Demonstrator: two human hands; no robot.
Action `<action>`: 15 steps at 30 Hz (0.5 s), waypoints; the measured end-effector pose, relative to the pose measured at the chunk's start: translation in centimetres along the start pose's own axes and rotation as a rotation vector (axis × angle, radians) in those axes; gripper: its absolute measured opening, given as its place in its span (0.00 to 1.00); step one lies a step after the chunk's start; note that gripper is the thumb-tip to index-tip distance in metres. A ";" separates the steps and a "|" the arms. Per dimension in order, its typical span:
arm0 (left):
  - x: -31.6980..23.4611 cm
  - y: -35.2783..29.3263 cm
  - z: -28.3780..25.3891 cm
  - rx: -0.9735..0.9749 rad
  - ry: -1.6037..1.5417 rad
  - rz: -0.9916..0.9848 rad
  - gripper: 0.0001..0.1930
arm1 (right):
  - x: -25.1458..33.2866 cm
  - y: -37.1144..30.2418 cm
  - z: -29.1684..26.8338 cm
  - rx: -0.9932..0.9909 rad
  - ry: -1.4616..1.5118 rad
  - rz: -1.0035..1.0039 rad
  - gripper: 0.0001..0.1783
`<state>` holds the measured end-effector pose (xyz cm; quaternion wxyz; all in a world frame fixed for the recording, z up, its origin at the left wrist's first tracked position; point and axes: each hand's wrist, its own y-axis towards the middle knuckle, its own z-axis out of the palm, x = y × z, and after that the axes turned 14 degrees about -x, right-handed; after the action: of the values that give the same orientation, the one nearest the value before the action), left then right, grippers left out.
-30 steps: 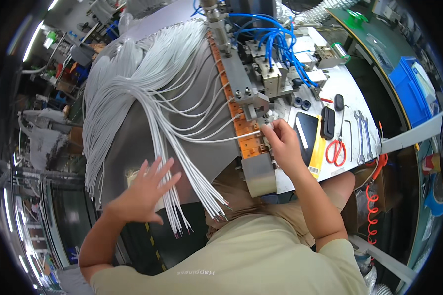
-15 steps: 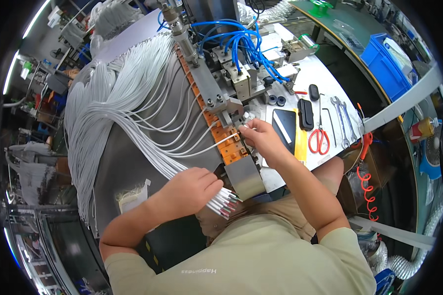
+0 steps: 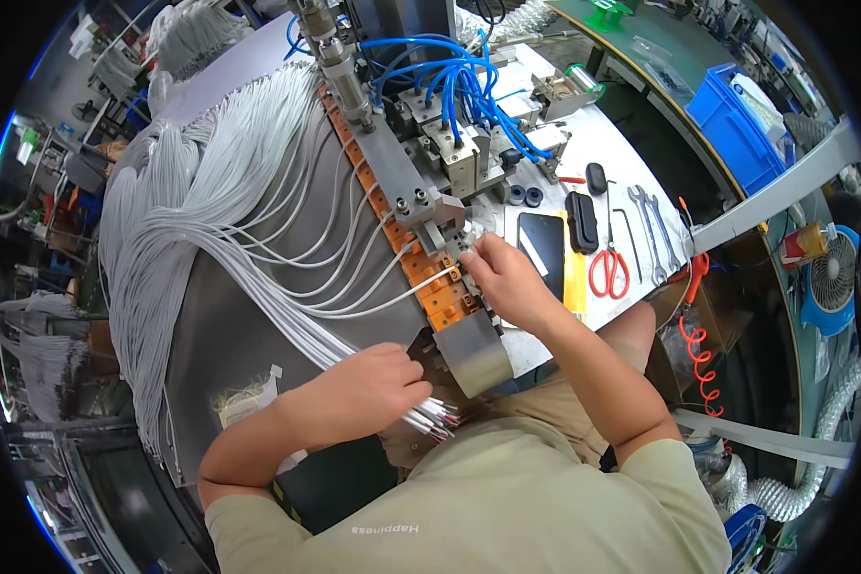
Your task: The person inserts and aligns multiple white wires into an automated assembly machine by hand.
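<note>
Landmark: orange fixture strip [image 3: 421, 268], a slanted row of orange blocks along the grey machine rail [image 3: 392, 177].
Wire bundle [image 3: 191, 220]: left of strip; thin, white, flexible cables fanned over grey sheet-metal ramp [image 3: 230, 335], long axes sweeping from far left down to near end of strip.
Left hand [image 3: 378, 383]: below-left of strip, closed round the wire ends [image 3: 435, 421]; red-and-metal tips poke out on the right of the fist.
Single wire [image 3: 383, 304]: laid across ramp, end seated in strip.
Right hand [image 3: 502, 277]: touching right edge of strip, fingers pinched at that wire's end; nearer the strip than left hand.
Right of strip: black phone [image 3: 543, 244], red-handled scissors [image 3: 607, 268], steel spanners [image 3: 652, 225], on white bench.
</note>
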<state>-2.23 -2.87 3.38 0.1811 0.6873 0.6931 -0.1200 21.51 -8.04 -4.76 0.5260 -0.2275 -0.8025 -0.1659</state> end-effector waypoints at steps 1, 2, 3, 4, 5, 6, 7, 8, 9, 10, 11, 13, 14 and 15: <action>0.0 0.0 -0.4 0.001 -0.043 -0.058 0.12 | 0.1 -0.4 -0.3 -0.047 -0.012 -0.027 0.12; 0.3 0.3 -1.0 -0.003 -0.040 -0.061 0.12 | 0.4 -0.8 -0.5 -0.092 -0.023 -0.055 0.11; 0.8 0.8 -1.9 0.012 -0.279 -0.326 0.10 | 0.9 -1.3 -0.7 -0.138 -0.034 -0.083 0.11; 1.5 1.3 -2.8 0.026 -0.521 -0.590 0.09 | 1.6 -2.1 -1.1 -0.136 -0.034 -0.088 0.11; 1.8 1.5 -3.4 0.038 -0.764 -0.859 0.07 | 3.2 -3.4 -1.8 -0.116 0.037 -0.062 0.09; 2.4 1.5 -3.1 0.032 -0.763 -0.867 0.07 | 3.9 -4.5 -2.1 -0.096 0.108 -0.035 0.08; 3.4 1.5 -2.2 -0.072 -0.856 -0.842 0.07 | 3.9 -5.6 -2.2 -0.095 0.110 -0.041 0.08; 4.5 1.5 -1.3 -0.178 -0.946 -0.816 0.07 | 3.6 -6.6 -1.9 -0.074 0.102 -0.217 0.07; 5.0 1.4 -0.9 -0.284 -1.034 -0.787 0.08 | 3.2 -7.4 -1.5 -0.052 0.095 -0.393 0.07; 4.9 1.5 -0.8 -0.279 -1.033 -0.785 0.08 | 2.9 -7.7 -1.3 -0.037 0.082 -0.562 0.07; 4.5 1.7 -0.7 -0.318 -0.978 -0.806 0.08 | 2.7 -7.4 -1.0 -0.042 0.082 -0.560 0.07; 3.8 2.0 -0.7 -0.396 -0.865 -0.848 0.08 | 2.3 -6.4 -0.3 -0.209 -0.070 -0.744 0.09; 3.8 2.1 -0.9 -0.392 -0.863 -0.848 0.08 | 2.3 -6.0 -0.1 -0.293 -0.148 -0.833 0.09; 3.7 2.2 -1.0 -0.395 -0.896 -0.848 0.08 | 2.5 -5.6 0.2 -0.293 -0.146 -0.831 0.09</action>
<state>-0.07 0.94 2.97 0.5128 0.1912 0.7707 -0.3263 17.47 -12.22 -2.68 0.3187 0.0312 -0.8289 -0.4588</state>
